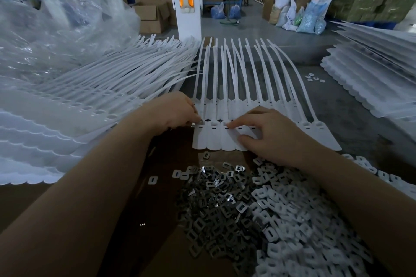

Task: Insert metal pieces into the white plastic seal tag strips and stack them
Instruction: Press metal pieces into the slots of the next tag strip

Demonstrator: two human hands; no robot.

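A joined row of white seal tag strips (234,105) lies flat in front of me, tails pointing away. My left hand (173,112) pinches a small metal piece (201,122) at the slot of the leftmost tag. My right hand (267,132) rests with straight fingers on the tag flaps (216,139), index fingertip near a slot. A heap of loose metal pieces (225,204) lies just below the tags, between my forearms.
A tall stack of white strips (74,105) fills the left, with crumpled clear plastic (45,36) behind it. Another white stack (371,78) sits at the right. A white machine post (186,0) stands beyond the strips. White plastic pieces (292,220) mix into the heap's right side.
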